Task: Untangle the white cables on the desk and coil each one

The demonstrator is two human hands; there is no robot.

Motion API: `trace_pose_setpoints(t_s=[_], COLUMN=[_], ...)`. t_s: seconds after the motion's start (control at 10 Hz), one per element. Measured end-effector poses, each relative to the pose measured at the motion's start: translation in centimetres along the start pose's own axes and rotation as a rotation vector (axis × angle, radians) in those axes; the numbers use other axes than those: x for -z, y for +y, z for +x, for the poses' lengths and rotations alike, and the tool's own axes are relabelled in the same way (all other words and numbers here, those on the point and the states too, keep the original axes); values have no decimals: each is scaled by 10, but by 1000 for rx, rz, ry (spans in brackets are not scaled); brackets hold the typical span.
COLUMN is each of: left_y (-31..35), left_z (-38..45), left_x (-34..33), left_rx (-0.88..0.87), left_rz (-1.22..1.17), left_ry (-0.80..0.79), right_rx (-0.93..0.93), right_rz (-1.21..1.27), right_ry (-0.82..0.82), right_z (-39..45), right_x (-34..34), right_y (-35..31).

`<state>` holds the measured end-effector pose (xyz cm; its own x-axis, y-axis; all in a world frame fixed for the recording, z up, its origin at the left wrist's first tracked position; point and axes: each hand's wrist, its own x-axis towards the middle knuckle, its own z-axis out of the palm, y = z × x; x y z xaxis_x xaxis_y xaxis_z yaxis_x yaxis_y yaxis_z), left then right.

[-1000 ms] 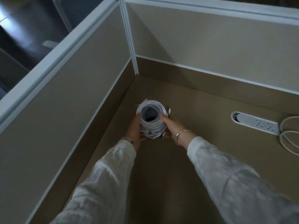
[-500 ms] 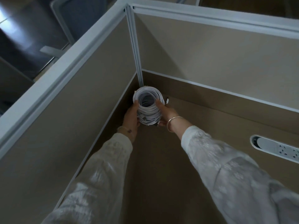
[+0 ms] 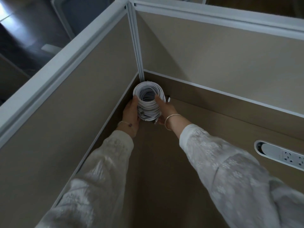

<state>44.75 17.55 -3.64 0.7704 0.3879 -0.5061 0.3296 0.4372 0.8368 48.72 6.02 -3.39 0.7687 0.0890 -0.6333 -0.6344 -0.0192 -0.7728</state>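
Desk (image 3: 164, 162) corner: both hands' grip flanks stacked cable coils (image 3: 148, 100).

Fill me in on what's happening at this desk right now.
A person in white embroidered sleeves holds a tall stack of coiled white cables between both hands, the left hand on one side and the right hand on the other. The stack stands in the far corner of the brown desk, where the beige partition panels meet. A white power strip is set into the desk at right.
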Motion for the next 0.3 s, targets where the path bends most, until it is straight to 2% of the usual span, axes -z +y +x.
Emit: trace_pose_setpoints(t_s=[0.2,0.3], left_y=[3,2], left_z=[-19,-32], left_x=[0,-3], left_rx=[29,35], left_rz=[-12,2], left_ry=[30,77], right_rx=[25,70], right_rz=[74,13], right_ry=[-42,-61], right_z=[-13,-43], right_x=[7,13], right_y=[-4,-13])
